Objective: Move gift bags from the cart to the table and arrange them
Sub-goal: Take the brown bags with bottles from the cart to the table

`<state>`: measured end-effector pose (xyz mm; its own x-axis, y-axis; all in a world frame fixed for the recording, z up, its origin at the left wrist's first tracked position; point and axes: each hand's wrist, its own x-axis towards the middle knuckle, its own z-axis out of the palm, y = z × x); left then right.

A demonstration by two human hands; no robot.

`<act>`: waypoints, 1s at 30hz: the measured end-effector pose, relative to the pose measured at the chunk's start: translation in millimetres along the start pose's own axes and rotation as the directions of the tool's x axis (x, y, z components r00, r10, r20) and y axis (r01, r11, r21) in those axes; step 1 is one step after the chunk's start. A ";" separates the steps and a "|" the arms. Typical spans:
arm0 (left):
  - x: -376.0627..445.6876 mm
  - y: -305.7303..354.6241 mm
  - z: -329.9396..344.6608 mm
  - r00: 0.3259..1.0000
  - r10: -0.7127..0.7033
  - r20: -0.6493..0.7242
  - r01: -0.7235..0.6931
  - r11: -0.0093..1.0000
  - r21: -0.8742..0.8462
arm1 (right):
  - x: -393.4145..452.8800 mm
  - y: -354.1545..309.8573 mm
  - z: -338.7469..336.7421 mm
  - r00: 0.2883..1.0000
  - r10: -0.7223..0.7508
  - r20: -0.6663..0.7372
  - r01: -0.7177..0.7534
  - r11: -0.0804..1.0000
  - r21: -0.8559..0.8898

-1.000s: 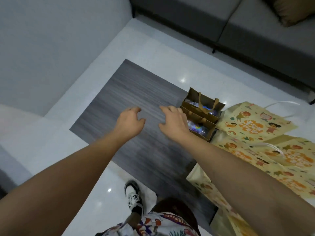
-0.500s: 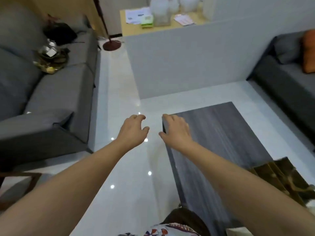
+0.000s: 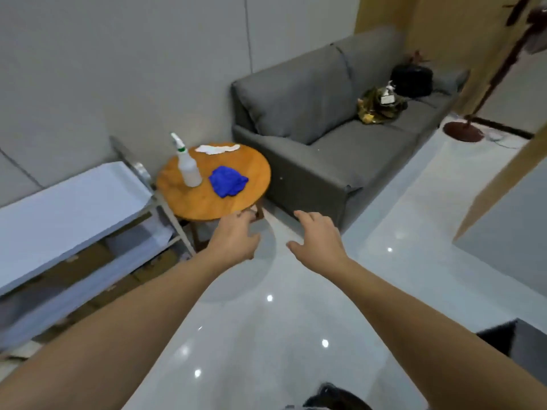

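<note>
Both my arms reach forward over the glossy white floor. My left hand [image 3: 235, 236] hangs with loosely curled fingers and holds nothing, just in front of a round wooden side table. My right hand [image 3: 318, 236] is beside it, fingers relaxed and spread, also holding nothing. A metal cart [image 3: 74, 202] with a pale flat top shelf stands at the left; brown shapes lie blurred on its lower shelf. No gift bags are in view. Only a dark corner of the low grey table [image 3: 521, 344] shows at the right edge.
The round wooden side table [image 3: 213, 199] carries a spray bottle [image 3: 188, 165], a blue cloth [image 3: 228, 182] and a white cloth. A grey sofa [image 3: 319, 137] stands behind it with dark items on its seat. A coat-stand base [image 3: 463, 131] sits at far right.
My view has swung left, away from the low table and the gift bags, to the cart, side table and sofa. Both hands stay held out in front, holding nothing.
</note>
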<state>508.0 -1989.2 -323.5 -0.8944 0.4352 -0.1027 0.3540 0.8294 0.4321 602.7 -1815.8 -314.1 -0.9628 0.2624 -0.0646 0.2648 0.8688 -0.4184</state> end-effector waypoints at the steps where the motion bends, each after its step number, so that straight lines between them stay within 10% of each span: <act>1: -6.5 -29.9 -10.1 0.998 -0.068 -0.011 0.068 0.998 -0.004 | 12.9 -26.4 10.6 0.998 -0.060 0.026 0.061 0.998 -0.005; 6: -40.6 -156.8 -47.0 0.915 -0.396 -0.074 0.389 0.916 -0.094 | 73.6 -144.0 73.4 0.922 -0.343 0.176 0.347 0.938 0.009; 17: -70.4 -335.6 -92.7 0.474 -0.869 -0.145 0.825 0.496 -0.271 | 180.1 -314.7 214.5 0.556 -0.643 0.528 0.675 0.719 0.165; 30: -41.2 -480.5 -34.5 0.340 -0.940 -0.031 0.860 0.324 -0.395 | 239.5 -387.9 375.1 0.395 -0.597 0.698 0.768 0.632 0.105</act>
<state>365.4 -2417.7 -496.0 -0.6451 -0.6427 -0.4133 -0.7623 0.5047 0.4051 249.2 -2247.5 -507.1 -0.5763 -0.7081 -0.4080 -0.5777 0.7061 -0.4095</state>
